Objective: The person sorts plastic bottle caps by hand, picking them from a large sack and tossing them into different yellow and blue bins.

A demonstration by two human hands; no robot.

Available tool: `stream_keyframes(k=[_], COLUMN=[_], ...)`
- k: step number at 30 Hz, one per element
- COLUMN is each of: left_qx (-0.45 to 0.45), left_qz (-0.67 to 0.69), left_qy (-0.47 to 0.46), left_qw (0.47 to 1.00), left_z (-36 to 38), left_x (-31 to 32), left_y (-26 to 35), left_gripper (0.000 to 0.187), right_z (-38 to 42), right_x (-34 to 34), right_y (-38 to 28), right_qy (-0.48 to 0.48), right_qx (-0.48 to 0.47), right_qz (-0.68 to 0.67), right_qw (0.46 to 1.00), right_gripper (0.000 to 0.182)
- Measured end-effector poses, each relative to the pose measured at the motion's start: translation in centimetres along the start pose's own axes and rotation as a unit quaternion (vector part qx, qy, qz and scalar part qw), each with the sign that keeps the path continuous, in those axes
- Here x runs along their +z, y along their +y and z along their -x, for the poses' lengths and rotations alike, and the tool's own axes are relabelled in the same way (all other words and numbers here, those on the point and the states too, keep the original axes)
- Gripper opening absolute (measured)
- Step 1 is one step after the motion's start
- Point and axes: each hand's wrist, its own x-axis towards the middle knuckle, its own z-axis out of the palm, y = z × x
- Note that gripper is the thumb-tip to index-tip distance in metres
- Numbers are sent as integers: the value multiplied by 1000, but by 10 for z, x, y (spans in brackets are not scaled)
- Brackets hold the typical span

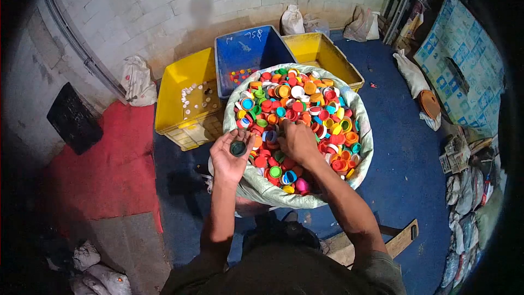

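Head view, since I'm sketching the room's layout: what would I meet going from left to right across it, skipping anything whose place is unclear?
Black panel, white bag, left yellow bin, large sack of caps, blue patterned sheet.

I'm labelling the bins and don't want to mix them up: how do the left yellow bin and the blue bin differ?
The left yellow bin holds mostly white pieces; the blue bin holds brightly coloured ones, many red or orange. The blue bin has white writing inside; none shows on the left yellow bin. Both are open-topped and sit beside the sack.
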Motion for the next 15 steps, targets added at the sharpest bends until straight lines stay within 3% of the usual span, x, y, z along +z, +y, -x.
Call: stream_keyframes(k=[4, 15], left_qx=[-5, -21], left_qz=[-20, -68], left_qy=[18, 13], left_qw=[1000, 997], left_z=[-6, -12], left_x=[-1, 10], left_y=[-3, -1], left_gripper=[13, 14], right_z=[-4, -3], right_x=[-3, -9], right_y=[-5, -14], right_qy=[-43, -78], right_qx=[50, 61], right_qz=[6, -21], right_qw=[998, 995], right_gripper=[33, 31])
